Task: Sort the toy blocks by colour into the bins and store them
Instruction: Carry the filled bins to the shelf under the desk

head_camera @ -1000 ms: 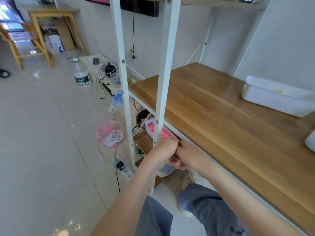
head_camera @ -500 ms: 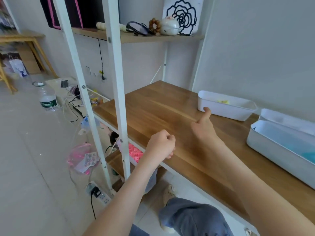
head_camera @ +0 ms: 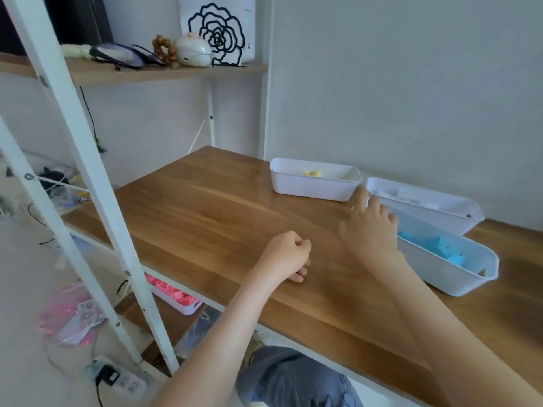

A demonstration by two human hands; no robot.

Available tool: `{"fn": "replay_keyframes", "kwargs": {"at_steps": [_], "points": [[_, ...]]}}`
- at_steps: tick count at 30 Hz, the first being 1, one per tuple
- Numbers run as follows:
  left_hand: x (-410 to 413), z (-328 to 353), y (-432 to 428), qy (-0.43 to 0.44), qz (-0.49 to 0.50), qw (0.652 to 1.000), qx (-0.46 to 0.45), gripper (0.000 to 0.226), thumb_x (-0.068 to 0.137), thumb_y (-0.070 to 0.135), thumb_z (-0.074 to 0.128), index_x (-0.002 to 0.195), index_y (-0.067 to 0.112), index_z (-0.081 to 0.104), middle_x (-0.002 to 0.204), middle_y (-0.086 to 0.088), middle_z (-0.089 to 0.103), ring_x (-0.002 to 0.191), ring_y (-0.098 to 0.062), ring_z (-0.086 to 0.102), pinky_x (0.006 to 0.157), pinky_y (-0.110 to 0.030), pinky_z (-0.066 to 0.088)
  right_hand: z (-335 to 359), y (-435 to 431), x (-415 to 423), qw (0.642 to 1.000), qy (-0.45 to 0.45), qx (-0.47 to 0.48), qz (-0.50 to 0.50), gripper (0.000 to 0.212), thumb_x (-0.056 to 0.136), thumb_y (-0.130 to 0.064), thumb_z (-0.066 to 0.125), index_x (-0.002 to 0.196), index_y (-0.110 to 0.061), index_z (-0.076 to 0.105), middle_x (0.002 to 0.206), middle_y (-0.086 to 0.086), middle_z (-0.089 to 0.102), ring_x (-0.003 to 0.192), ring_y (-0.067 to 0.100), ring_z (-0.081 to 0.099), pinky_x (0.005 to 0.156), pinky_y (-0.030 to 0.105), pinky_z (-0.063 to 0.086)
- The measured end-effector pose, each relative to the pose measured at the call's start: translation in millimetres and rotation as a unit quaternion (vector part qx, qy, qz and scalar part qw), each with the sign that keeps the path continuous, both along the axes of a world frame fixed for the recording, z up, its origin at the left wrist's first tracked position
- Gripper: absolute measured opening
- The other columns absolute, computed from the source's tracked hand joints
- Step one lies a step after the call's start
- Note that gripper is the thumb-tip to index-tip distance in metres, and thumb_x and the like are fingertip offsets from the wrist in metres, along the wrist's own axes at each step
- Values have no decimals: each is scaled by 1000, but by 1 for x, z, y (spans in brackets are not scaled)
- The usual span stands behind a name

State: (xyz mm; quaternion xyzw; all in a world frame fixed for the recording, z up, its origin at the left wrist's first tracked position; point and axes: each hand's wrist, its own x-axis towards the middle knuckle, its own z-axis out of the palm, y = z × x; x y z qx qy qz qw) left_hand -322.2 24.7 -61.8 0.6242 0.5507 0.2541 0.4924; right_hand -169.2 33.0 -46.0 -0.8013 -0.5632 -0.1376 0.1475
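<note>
The right hand [head_camera: 370, 230] reaches out over the table [head_camera: 220, 218] with its fingers stretched and loosely spread, holding nothing. It covers the near-left end of the bin of blue blocks [head_camera: 458, 277]; whether the fingertips touch its rim cannot be told. The left hand [head_camera: 289, 255] rests on the wood as an empty fist. If the right hand lifts this long bin by that one end, the far end would likely sag and the blue blocks [head_camera: 440, 248], heaped toward that end, could slide and spill. A sideways drag might also knock the bin of white blocks [head_camera: 440, 212] just behind it, or the bin of yellow blocks [head_camera: 311, 188] near the forefinger. The free left hand under the other end would guard against this. The blue bin sits open side up at the right of the table, its long axis running from the hand away to the right and toward the front edge, roughly parallel to the white one. A bin of pink blocks [head_camera: 188, 309] is on the shelf below.
</note>
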Motion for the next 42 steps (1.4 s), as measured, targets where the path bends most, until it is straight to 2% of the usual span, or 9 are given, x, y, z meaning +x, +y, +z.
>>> {"fn": "replay_keyframes", "kwargs": {"at_steps": [6, 9, 14, 18, 21, 27, 32, 37, 42], "points": [[10, 1, -13, 130, 60, 983, 117, 25, 100, 31, 37, 108, 16, 54, 96, 1, 62, 78, -14, 59, 54, -23, 42, 0, -13, 7, 990, -8, -102, 100, 21, 94, -7, 35, 108, -7, 52, 105, 14, 61, 97, 30, 58, 70, 33, 40], [9, 9, -19, 85, 95, 987, 100, 36, 98, 44, 35, 107, 16, 56, 97, 0, 62, 84, -15, 58, 61, -24, 44, -2, -29, -8, 978, -30, -72, 194, 21, 96, -12, 36, 109, -10, 53, 105, 9, 61, 95, 25, 57, 72, 29, 40], [-10, 11, -34, 51, 118, 991, 45, 63, 90, 63, 24, 100, 12, 59, 95, -6, 64, 92, -24, 61, 86, -42, 53, -12, -60, -45, 939, 13, 8, 343, 22, 92, -27, 44, 72, -19, 44, 69, 0, 53, 66, 20, 47, 59, 29, 27], [-44, 2, -46, 2, 158, 987, -35, 42, 87, 51, 43, 99, 14, 60, 91, -6, 66, 84, -19, 66, 83, -40, 57, -19, -78, -77, 921, 24, 73, 382, 31, 83, -39, 42, 56, -23, 44, 48, -11, 31, 46, 10, 31, 44, 23, 19], [-79, 5, -63, -91, 177, 969, -146, 26, 88, 39, 58, 92, 14, 57, 91, -12, 67, 83, -22, 68, 81, -41, 58, -24, -92, -95, 894, 50, 97, 435, 37, 84, -43, 46, 54, -24, 36, 47, -11, 28, 44, 10, 30, 45, 20, 15], [-146, 0, -105, -190, 137, 951, -203, 48, 86, 45, 60, 124, 23, 41, 115, -18, 61, 87, -30, 71, 72, -40, 59, -28, -114, -134, 825, 121, 70, 548, 40, 86, -44, 47, 54, -20, 45, 47, -6, 41, 47, 11, 39, 50, 22, 29], [-163, -9, -124, -291, 225, 921, -129, 21, 93, 31, 51, 112, 23, 53, 108, -13, 67, 93, -23, 70, 74, -38, 58, -15, -114, -169, 764, 194, -40, 614, 39, 87, -54, 32, 62, -27, 45, 58, -5, 47, 60, 11, 45, 55, 27, 33], [-206, -10, -140, -290, 310, 902, -79, 31, 89, 30, 54, 119, 21, 51, 111, -14, 66, 96, -27, 68, 83, -44, 56, -9, -111, -211, 716, 217, -97, 656, 41, 90, -52, 34, 72, -20, 52, 66, -1, 54, 63, 14, 50, 59, 39, 42], [-240, -15, -167, -321, 363, 873, -48, 26, 90, 21, 51, 113, 11, 57, 101, -16, 67, 86, -23, 68, 63, -33, 58, -14, -118, -260, 704, 204, -69, 677, 32, 89, -47, 39, 69, -25, 51, 61, -6, 54, 60, 12, 52, 54, 36, 43]]}}
